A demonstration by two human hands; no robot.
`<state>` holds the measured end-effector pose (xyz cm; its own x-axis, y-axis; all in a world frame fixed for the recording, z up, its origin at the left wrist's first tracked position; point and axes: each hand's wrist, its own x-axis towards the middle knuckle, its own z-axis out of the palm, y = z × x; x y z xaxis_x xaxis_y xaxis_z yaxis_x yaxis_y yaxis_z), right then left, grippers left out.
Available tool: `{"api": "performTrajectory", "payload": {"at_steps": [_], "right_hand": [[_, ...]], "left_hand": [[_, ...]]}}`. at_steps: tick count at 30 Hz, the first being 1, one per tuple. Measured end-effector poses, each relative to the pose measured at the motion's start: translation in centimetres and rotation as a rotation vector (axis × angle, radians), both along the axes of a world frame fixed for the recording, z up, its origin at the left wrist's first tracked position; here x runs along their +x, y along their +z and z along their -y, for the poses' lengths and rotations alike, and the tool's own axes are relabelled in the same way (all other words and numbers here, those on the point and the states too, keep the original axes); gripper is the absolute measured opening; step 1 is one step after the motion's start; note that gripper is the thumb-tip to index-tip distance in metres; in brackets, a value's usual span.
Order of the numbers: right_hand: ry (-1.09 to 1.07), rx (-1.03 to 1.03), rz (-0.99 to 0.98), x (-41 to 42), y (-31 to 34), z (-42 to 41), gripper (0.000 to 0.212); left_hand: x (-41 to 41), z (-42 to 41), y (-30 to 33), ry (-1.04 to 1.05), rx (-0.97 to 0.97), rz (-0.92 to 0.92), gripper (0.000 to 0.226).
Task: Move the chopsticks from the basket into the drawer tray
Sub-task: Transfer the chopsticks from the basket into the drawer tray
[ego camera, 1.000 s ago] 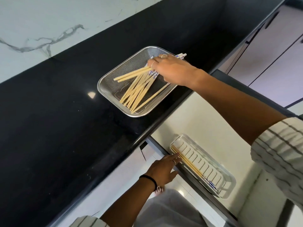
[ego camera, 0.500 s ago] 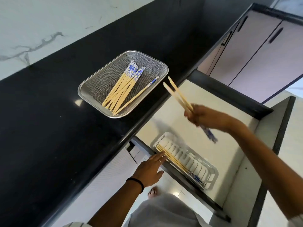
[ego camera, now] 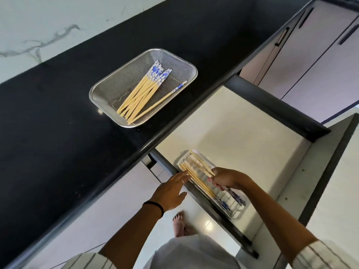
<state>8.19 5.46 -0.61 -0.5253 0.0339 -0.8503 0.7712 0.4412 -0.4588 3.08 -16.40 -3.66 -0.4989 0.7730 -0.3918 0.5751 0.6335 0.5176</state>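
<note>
The right hand [ego camera: 226, 178] pinches two chopsticks [ego camera: 201, 165] over the drawer tray [ego camera: 240, 211]; the left hand [ego camera: 171, 193], fingers straight, rests at its 9 o'clock edge.

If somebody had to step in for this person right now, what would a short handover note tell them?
Right hand: grips a pair of chopsticks, lowering them over the drawer tray.
Left hand: open, fingers straight, resting at the drawer's front edge.
Done: a few chopsticks already lie in the tray.
Left: set down the held pair, then fetch the bunch in the mesh basket on the black counter; a bundle plus one lying apart.
</note>
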Motion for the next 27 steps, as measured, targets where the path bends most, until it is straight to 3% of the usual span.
{"api": "performTrajectory", "payload": {"at_steps": [7,11,23,27], "right_hand": [[0.148,0.201,-0.08,0.4,-3.0,1.3,0.05],[0.222,0.282,-0.133,1.2,-4.1,1.4,0.043],[0.063,0.43,-0.406,3.7,-6.0,1.5,0.027],[0.047,0.382,-0.466,4.7,-6.1,1.7,0.037]], "left_hand": [[0.5,-0.2,-0.3,0.061,0.039,-0.006,0.059],[1.0,-0.3,-0.6,0.086,0.053,-0.016,0.06],[1.3,-0.4,-1.3,0.112,0.045,-0.035,0.059],[1.5,-0.5,-1.1,0.106,0.029,-0.049,0.059]]}}
